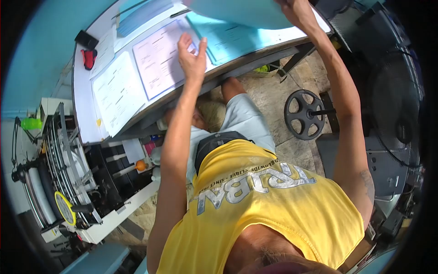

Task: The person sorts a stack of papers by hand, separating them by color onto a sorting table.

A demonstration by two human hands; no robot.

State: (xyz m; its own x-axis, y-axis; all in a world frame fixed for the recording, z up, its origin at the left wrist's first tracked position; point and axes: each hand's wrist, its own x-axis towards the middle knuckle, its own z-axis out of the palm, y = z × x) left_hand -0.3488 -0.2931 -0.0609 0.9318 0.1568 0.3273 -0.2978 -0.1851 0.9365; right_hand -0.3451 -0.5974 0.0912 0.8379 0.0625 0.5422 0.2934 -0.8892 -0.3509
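A light blue sheet of paper (242, 13) is raised and curved at the top edge of the view, with my right hand (294, 13) pinching its corner. Below it lies a stack of printed blue-green sheets (228, 43), partly shaded by the raised one. My left hand (191, 59) is open, thumb and fingers apart, over the right side of a stack of pink printed forms (157, 59). Left of the pink stack, white printed sheets (117, 91) overlap each other on the white tabletop (84, 109).
A red and black object (89, 59) and a black block (86, 40) sit at the table's left corner. Beneath and left stands a machine with rollers (68, 169). A black handwheel (305, 114) stands on the right below the table, near a black fan (397, 118).
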